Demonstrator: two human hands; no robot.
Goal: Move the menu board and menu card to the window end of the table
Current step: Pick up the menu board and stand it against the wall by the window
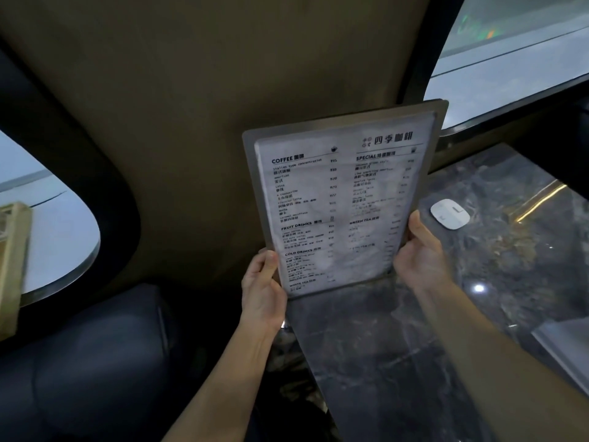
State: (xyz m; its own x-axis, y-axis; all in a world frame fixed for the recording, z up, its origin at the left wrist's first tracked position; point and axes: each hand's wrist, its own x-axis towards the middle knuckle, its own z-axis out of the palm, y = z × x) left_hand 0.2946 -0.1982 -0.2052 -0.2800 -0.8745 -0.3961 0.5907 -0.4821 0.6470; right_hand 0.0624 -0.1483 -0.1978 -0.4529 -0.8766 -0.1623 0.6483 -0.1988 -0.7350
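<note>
A grey menu board [441,122] with a white printed menu card [338,202] on its face is held upright above the near left edge of the dark marble table [398,362]. My left hand [263,291] grips the board's lower left edge. My right hand [420,253] grips its lower right edge, thumb on the front. The board leans slightly to the right, with its bottom edge close to the table's surface. The window [510,52] is at the upper right, beyond the table's far end.
A white oval device [449,214] lies on the table just right of my right hand. A dark padded seat [95,362] is at the lower left, with a tan seat back [191,122] behind the board. A pale flat object [564,349] shows at the table's right edge.
</note>
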